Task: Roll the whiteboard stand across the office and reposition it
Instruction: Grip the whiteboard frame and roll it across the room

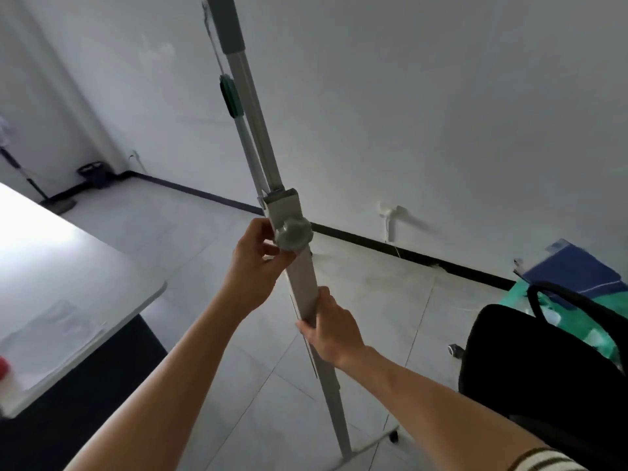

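Observation:
The whiteboard stand's grey metal upright (304,287) runs from the top of the view down to a foot bar with a black caster (393,436) on the tiled floor. A round grey knob (294,235) sits on its clamp block. My left hand (253,263) has its fingers closed around that knob from the left. Lower down, my right hand (331,329) grips the upright from the right side. A green-handled tool (228,96) hangs against the thinner upper tube. The board itself is out of view.
A white table (68,273) juts in at the left with a red object at its edge. A black office chair (543,362) stands close on the right, with green and blue bags behind it. The white wall with a black skirting lies just behind the stand. A mop leans far left.

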